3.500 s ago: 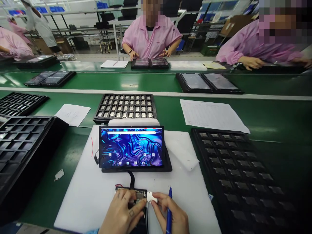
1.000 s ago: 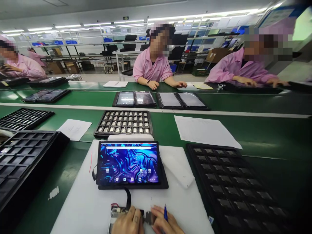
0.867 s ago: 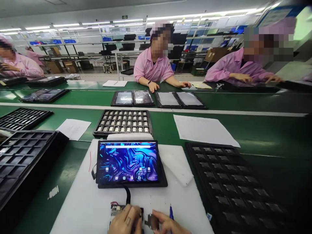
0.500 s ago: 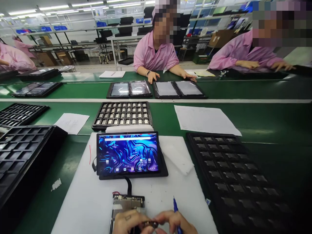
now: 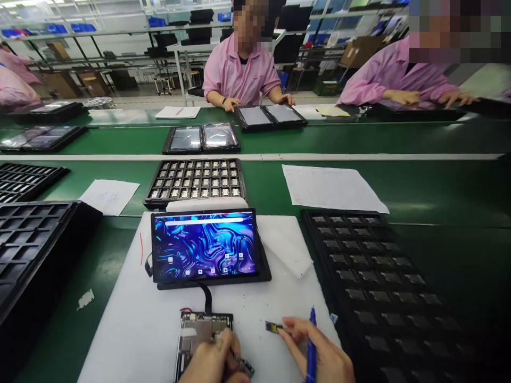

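Note:
My left hand (image 5: 213, 364) rests on a bare circuit board (image 5: 197, 332) at the near edge of a white mat (image 5: 136, 319), its fingers closed on the board's lower right part. A black cable joins the board to a lit tablet (image 5: 204, 246) showing a blue wallpaper. My right hand (image 5: 319, 354) pinches a small dark module (image 5: 272, 326) at its fingertips, just right of the board, and also carries a blue pen (image 5: 310, 346) between its fingers.
A black tray of small modules (image 5: 383, 282) lies to the right, another (image 5: 197, 181) behind the tablet, and empty black trays (image 5: 27, 250) to the left. Paper sheets (image 5: 329, 187) lie on the green belt. People in pink coats handle tablets across the belt.
My right hand has pulled away to the right with the small module, which earlier was held against the board between both hands. The view has tilted down.

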Tool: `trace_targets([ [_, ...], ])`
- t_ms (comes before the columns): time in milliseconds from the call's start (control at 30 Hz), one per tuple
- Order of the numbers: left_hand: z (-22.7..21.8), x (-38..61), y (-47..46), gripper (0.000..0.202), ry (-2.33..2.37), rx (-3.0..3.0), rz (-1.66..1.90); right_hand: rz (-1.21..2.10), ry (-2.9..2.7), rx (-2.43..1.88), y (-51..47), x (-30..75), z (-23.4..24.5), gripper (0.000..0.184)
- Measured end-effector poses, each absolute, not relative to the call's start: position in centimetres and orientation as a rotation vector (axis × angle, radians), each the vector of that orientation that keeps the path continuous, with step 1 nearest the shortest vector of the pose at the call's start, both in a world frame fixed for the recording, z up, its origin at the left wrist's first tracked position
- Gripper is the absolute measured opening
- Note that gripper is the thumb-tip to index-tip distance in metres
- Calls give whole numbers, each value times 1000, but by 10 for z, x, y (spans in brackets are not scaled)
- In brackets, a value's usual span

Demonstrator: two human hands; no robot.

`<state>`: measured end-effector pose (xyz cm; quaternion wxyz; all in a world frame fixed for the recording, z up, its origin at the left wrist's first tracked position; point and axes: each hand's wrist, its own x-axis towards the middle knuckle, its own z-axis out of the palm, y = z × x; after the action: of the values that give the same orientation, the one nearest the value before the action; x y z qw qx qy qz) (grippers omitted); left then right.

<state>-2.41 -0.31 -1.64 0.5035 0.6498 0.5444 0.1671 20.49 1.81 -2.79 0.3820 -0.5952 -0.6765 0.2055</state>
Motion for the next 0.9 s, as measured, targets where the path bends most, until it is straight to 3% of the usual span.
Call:
trace_targets([
  [133, -18, -1, 3, 35, 1360, 2098, 177, 344, -1821, -1537, 18, 204, -23, 32],
  [333, -16, -1, 4, 48, 1499, 2400, 443, 772, -1442, -1309, 6, 205, -23, 33],
  [400, -15, -8, -1, 30, 1443, 2398, 544, 999, -1182, -1099, 4, 195, -27, 49],
  [467, -13, -15, -5, 15, 1394, 2435, 628, 1069, -1020, -1013, 3, 180, -31, 41],
  [533, -13, -19, -7, 22, 1356, 2529, 681, 983, -1022, -1054, 1, 166, -33, 23],
  [900, -23, -17, -4, 27, 1347, 2721, 788, 687, -1493, -1364, 7, 149, -41, 31],
])
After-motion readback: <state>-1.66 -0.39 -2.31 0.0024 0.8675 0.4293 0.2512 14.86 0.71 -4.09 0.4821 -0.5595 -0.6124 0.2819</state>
